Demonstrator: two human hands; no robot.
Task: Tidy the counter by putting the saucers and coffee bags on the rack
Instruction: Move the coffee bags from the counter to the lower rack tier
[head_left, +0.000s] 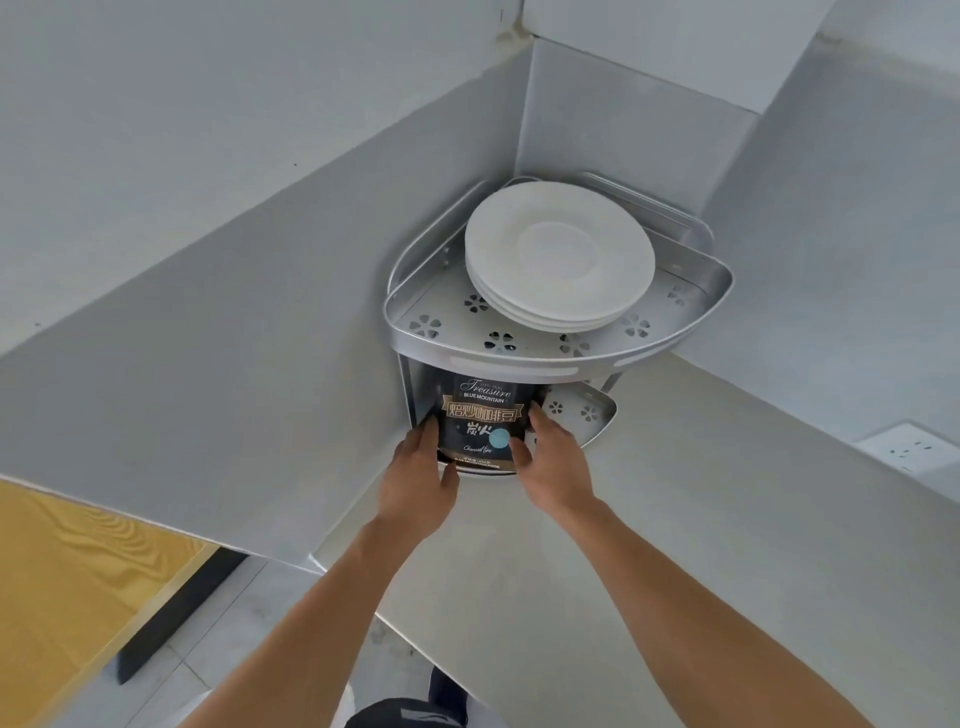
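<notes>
A silver two-tier corner rack (519, 358) stands in the counter's far corner. A stack of white saucers (558, 254) rests on its top shelf. A black coffee bag (480, 421) with gold lettering stands upright on the lower shelf, its top hidden behind the upper tier's rim. My left hand (418, 478) grips the bag's left edge. My right hand (553, 462) holds its right edge, thumb across the front.
The grey counter (675, 545) stretches toward me and to the right. Grey walls close in the corner on both sides. A white power socket (909, 449) sits on the right wall. A yellow surface (62, 597) and floor tiles lie at lower left.
</notes>
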